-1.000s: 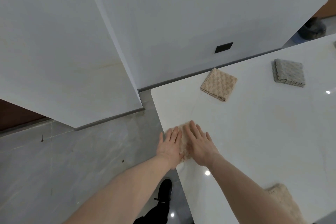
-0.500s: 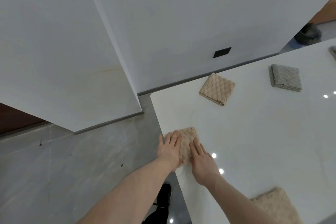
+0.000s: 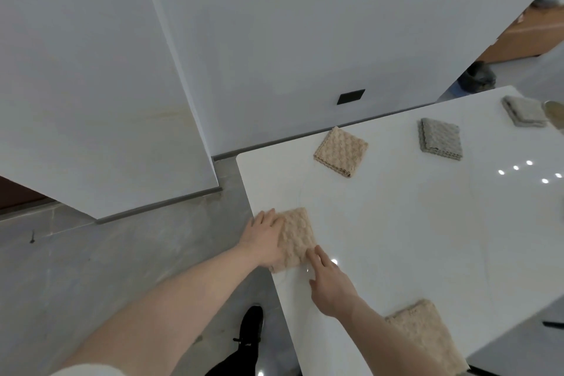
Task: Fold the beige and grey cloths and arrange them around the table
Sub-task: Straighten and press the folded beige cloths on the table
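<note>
Down on the grey floor, a black shoe stands just beside the white table. The left hand lies flat, fingers straight, on the left edge of a folded beige cloth at the table's near-left edge. The right hand rests beside that cloth's near corner, fingers extended, their tips touching it. Another beige cloth lies folded farther back, a third near the right forearm. Farther right lie two folded grey cloths, apart.
</note>
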Motion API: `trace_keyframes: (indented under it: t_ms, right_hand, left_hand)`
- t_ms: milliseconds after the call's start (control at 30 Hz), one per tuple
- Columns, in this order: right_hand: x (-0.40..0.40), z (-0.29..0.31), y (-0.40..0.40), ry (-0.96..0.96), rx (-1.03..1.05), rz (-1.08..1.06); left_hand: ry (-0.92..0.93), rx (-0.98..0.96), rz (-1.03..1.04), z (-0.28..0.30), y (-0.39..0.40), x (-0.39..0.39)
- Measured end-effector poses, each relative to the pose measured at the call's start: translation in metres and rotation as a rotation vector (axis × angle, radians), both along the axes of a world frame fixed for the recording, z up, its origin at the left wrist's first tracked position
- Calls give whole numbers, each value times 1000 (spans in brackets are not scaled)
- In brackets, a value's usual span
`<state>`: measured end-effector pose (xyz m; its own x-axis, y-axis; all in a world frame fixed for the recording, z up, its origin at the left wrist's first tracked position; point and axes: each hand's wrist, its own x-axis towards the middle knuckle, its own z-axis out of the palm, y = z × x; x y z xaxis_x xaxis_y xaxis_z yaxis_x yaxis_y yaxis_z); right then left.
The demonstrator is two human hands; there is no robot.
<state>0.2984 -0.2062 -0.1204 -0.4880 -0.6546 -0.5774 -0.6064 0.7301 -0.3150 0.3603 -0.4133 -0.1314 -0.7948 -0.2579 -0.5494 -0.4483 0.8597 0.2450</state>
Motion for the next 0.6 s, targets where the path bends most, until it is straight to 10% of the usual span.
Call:
trace_keyframes:
  t_ms: [167, 600]
  right_hand:
    - [-2, 3, -5, -3, 5, 44]
    - [18, 9, 44, -68, -67, -160]
  left_hand:
    - [238, -25, -27, 4, 36, 44]
    - [-219, -5, 0, 0, 71, 45]
